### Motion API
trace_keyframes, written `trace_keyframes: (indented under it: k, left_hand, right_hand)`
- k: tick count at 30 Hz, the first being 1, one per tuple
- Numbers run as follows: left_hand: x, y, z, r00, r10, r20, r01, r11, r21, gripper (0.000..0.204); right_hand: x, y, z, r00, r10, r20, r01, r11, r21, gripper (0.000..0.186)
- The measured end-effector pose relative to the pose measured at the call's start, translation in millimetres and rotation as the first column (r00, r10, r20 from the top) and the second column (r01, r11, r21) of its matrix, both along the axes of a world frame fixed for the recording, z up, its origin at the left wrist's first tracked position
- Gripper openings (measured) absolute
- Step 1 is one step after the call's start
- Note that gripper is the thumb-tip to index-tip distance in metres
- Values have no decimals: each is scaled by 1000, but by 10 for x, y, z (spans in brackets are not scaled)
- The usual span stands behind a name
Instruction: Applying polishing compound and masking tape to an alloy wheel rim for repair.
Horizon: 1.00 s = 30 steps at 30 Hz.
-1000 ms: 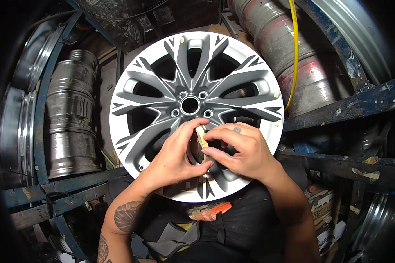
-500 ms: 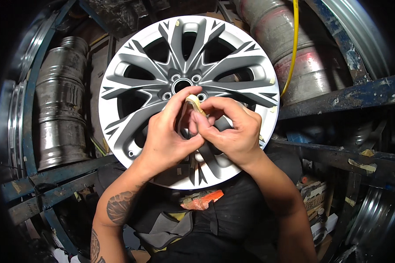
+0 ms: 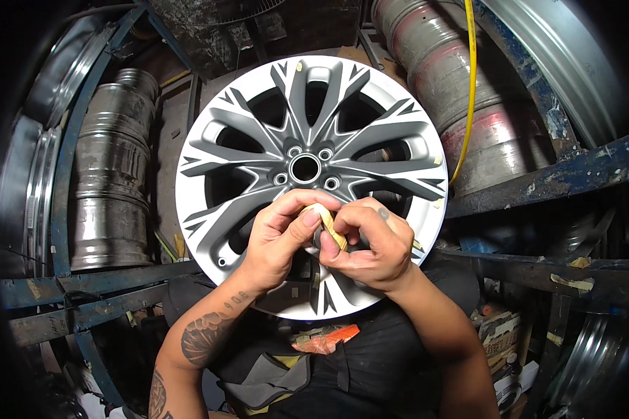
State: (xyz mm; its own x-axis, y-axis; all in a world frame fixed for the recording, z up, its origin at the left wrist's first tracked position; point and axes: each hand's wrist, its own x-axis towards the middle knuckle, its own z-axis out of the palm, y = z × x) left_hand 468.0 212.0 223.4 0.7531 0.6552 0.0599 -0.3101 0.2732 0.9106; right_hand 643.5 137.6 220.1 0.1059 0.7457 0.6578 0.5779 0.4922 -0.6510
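A small folded yellow strip (image 3: 335, 230), grey on part of its underside, is pinched between my two hands; whether it is tape or sandpaper I cannot tell. My left hand (image 3: 283, 234) has its thumb pressed on the strip's upper end and the index finger curled over it. The fingers of my right hand (image 3: 376, 244) close on the lower end. Both hands are over the near spokes of a silver and dark grey alloy wheel (image 3: 255, 171), which lies face up before me. Small pale yellow bits stick to its rim. My hands hide part of the lower spokes.
Stacked bare metal wheel rims (image 3: 112, 174) stand at the left, with more rims (image 3: 461, 98) at the right. A yellow hose (image 3: 471, 91) hangs there. Blue metal rails (image 3: 538, 174) flank the wheel. Grey and yellow sheets (image 3: 269, 380) and an orange packet (image 3: 327, 341) lie on my lap.
The whole wheel sits lower in view. My left thumb has moved up onto the yellow strip, and the strip is turned and folded between my fingers. Both hands have drawn closer together.
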Motion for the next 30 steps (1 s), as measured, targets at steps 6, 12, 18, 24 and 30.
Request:
trace_keyframes:
  k: [6,12,18,24,30]
  left_hand:
    - [21,-5,11,998,48,-36,-48,999,20,30]
    - [4,1,6,997,58,-55,-56,997,49,27]
    - [-2,-62,-107,987,133,-91,-133,991,14,26]
    - [-50,-19,-35,996,79,-31,-76,993,87,24]
    - [-108,39,-43,998,64,9,-64,979,192,19]
  right_hand:
    - [4,35,-23,998,-55,-11,56,996,72,26]
    - [55,45,39,1000,-1,25,1,1000,12,27]
    - [52,42,-6,997,73,30,-74,997,18,22]
    - [197,20,82,954,209,-214,-236,965,-109,21]
    - [223,3,152,959,254,-124,-265,961,-80,30]
